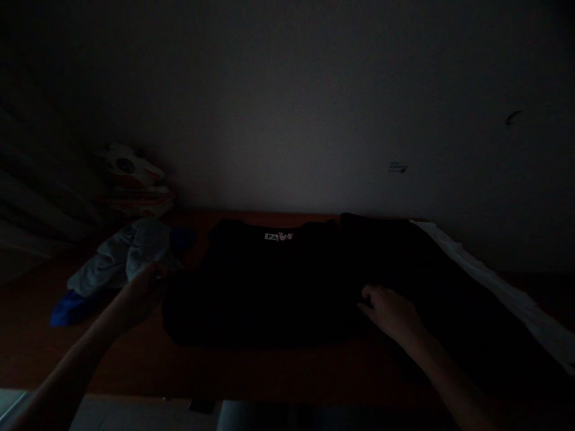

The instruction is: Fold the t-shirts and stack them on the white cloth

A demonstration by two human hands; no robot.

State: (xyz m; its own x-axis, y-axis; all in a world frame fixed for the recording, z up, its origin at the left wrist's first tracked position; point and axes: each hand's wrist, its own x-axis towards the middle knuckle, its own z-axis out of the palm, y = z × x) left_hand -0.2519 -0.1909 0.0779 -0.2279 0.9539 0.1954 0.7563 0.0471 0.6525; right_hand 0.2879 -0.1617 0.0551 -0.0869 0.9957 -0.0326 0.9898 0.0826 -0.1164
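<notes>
One black shirt (269, 293) lies flat, white neck label (278, 236) showing.

I see a black garment (269, 287) with a small white label (278, 236), plain otherwise, on a reddish-brown table (135, 359). The crumpled cloth (121, 260) is pale grey-blue with a deeper blue end. The long cloth (494, 281) is white; the wall (287, 120) grey.

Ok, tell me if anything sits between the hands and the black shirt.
Nothing visible does. The left hand is at the left edge of the black shirt, beside a pale cloth; the right hand rests on its right side.
</notes>
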